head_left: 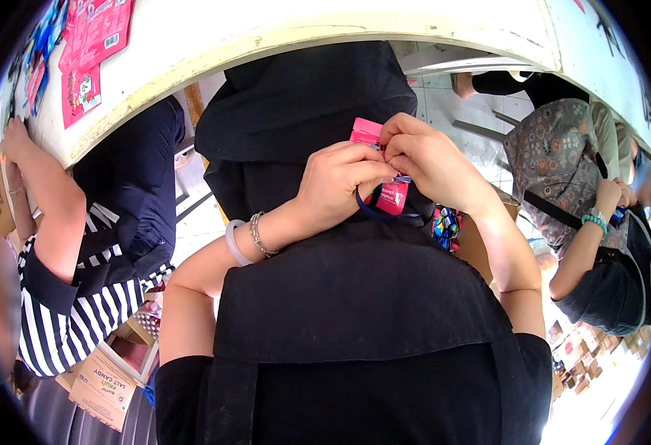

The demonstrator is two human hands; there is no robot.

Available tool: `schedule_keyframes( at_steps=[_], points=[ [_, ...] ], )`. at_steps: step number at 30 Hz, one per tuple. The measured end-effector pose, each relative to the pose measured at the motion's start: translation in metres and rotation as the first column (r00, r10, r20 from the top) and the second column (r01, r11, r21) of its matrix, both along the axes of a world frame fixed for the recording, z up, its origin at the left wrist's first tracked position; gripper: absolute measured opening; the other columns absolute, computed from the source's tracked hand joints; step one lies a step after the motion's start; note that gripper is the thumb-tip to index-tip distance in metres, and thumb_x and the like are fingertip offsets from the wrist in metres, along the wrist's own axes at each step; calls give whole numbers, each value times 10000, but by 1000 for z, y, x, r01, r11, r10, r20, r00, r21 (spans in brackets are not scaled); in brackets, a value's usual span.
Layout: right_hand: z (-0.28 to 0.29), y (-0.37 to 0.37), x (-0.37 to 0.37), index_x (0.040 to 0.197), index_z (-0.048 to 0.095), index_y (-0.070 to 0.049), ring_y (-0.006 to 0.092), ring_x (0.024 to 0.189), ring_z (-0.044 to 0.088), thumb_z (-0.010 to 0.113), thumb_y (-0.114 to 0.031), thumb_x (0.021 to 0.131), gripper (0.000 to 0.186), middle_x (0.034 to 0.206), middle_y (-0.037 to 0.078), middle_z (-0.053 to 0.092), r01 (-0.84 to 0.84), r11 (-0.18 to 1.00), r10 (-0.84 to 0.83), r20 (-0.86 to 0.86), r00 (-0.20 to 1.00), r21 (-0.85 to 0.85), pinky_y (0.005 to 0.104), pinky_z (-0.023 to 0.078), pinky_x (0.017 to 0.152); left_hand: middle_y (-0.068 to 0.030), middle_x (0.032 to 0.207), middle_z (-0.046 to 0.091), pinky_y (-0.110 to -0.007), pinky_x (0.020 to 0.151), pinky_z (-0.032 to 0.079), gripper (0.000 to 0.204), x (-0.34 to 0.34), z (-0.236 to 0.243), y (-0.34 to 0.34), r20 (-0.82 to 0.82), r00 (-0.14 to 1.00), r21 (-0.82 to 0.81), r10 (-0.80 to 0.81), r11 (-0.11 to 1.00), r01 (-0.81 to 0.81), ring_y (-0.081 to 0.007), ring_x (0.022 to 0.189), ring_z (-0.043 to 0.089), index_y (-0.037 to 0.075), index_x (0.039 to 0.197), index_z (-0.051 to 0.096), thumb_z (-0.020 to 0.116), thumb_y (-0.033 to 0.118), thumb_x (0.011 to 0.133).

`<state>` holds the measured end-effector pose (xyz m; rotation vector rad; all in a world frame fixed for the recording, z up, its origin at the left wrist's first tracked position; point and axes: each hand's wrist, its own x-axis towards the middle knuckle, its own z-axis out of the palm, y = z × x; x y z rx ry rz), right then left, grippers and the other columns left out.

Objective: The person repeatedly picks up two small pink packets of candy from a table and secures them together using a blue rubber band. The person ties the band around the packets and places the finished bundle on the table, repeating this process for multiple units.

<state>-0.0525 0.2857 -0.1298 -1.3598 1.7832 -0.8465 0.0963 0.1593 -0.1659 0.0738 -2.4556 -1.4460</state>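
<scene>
Above my lap, both hands meet at a pink packet (368, 130) whose upper end sticks out between them. A pink card-like piece (392, 197) with pale print shows below my fingers; I cannot tell whether it is part of the same packet. A dark blue strap (374, 213) loops down in front of it from under my left thumb. My left hand (333, 180) is closed, thumb and fingers pinching at the strap. Opposite it, my right hand (431, 158) is also closed in a pinch; its fingertips touch the left ones and hide what they grip.
A white table (266, 21) curves beyond my knees, with pink packets (97, 33) and blue straps (41, 44) at its left. Colourful shiny wrapping (445, 225) lies by my right forearm. People sit on both sides, one in a striped top (81, 319). A carton (103, 386) stands lower left.
</scene>
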Motion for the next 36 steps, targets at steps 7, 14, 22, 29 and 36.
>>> schedule_keyframes(
  at_steps=[7, 14, 22, 29, 36],
  points=[
    [4, -1, 12, 898, 557, 15, 397, 856, 591, 559, 36, 800, 100, 872, 194, 586, 154, 984, -159, 50, 986, 84, 416, 475, 726, -68, 776, 652, -296, 601, 481, 88, 3, 6, -5, 88, 995, 183, 39, 982, -55, -192, 686, 622, 42, 830, 642, 696, 59, 762],
    [5, 9, 42, 1012, 593, -29, 331, 804, 618, 584, 63, 755, 273, 865, 138, 608, 233, 964, -234, 9, 972, -129, 390, 505, 700, -48, 800, 636, -235, 646, 475, 93, 9, 17, -23, 409, 911, 483, -47, 858, -173, -75, 717, 594, -4, 893, 588, 610, 86, 902],
    [-8, 7, 58, 938, 645, -18, 252, 688, 609, 637, 68, 645, 305, 800, 94, 583, 122, 920, -259, -345, 902, -373, 332, 509, 603, -45, 774, 618, -222, 629, 483, 100, -1, 25, -29, 562, 825, 557, -50, 760, -334, -98, 719, 617, 1, 937, 551, 585, 94, 923],
    [7, 6, 38, 864, 644, 7, 306, 801, 581, 658, -38, 756, 118, 862, 126, 555, 229, 954, -251, 98, 963, 194, 378, 479, 738, -110, 986, 559, -215, 663, 498, 148, 8, 23, -23, 324, 926, 658, 193, 657, -367, -136, 878, 629, 24, 829, 492, 631, -24, 846],
    [-2, 5, 36, 863, 623, 19, 237, 885, 543, 657, -51, 794, 104, 944, 101, 527, 292, 915, -385, 384, 840, 279, 325, 427, 756, -91, 1082, 481, -275, 717, 506, 257, 24, 19, -24, 176, 984, 318, -37, 948, -21, -165, 936, 538, 9, 903, 696, 800, 20, 669]
  ],
)
